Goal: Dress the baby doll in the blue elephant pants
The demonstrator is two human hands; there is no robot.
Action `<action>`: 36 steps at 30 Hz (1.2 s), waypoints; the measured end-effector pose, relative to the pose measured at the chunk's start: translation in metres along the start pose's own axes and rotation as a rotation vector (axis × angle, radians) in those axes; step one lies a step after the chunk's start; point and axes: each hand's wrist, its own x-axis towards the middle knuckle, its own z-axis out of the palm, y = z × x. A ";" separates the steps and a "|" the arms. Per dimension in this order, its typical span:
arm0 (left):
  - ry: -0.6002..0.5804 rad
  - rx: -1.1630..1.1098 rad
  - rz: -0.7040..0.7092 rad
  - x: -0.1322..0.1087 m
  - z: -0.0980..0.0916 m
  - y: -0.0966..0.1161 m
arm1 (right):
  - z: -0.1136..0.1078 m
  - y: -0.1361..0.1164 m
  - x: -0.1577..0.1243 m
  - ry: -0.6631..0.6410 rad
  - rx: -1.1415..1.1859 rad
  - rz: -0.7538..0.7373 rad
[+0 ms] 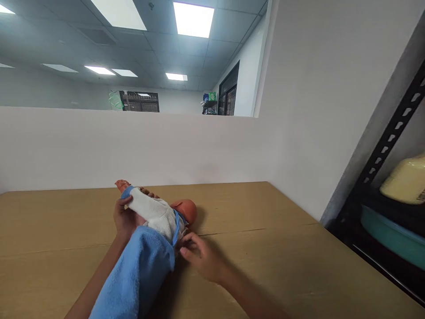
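A baby doll (156,212) in white towelling clothes with blue trim is held tilted above the table, its bald head (189,211) toward the right. One doll hand sticks out past a blue cuff (126,192) at the upper left. My left hand (128,221) is wrapped round the white sleeve from below and behind. Blue towelling cloth (142,261) hangs from the doll over my left forearm. By the doll's neck, my right hand (199,257) has its bent thumb and forefinger at the edge of the clothing, closed on it. The doll's face is turned away.
The brown table top (265,252) has seams across it. A white wall (149,146) rises behind, with an opening above it. At the right stands a black slotted shelf rack (385,150) with a teal basin (395,235) and a yellow wrapped item (405,179).
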 end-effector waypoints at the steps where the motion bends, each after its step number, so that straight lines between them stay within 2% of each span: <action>1: 0.024 -0.021 0.012 0.003 -0.007 0.003 | 0.006 -0.004 -0.004 -0.031 -0.044 -0.010; 5: 0.114 -0.054 -0.019 0.011 -0.025 0.010 | 0.022 -0.017 -0.009 -0.117 -0.265 -0.051; 8: 0.101 -0.061 -0.086 0.012 -0.027 0.012 | 0.026 -0.014 -0.006 -0.145 -0.266 -0.136; 10: 0.083 -0.067 -0.131 0.011 -0.026 0.012 | 0.027 -0.007 -0.005 -0.103 -0.196 -0.145; 14: 0.085 -0.088 -0.161 0.011 -0.024 0.012 | 0.027 0.004 -0.003 -0.027 -0.087 -0.066; 18: 0.100 -0.112 -0.179 0.014 -0.031 0.013 | 0.031 0.009 0.001 -0.015 -0.227 -0.016; 22: 0.046 -0.100 -0.176 0.019 -0.043 0.013 | 0.032 0.008 0.003 -0.017 -0.301 0.003; 25: 0.017 -0.090 -0.146 0.020 -0.047 0.011 | 0.029 0.005 0.004 0.035 -0.388 -0.034; 30: 0.034 -0.093 -0.202 0.017 -0.041 0.002 | 0.028 0.004 0.009 0.099 -0.455 -0.118; 36: 0.102 -0.009 -0.178 0.018 -0.037 -0.008 | 0.028 0.017 0.014 0.177 -0.412 -0.066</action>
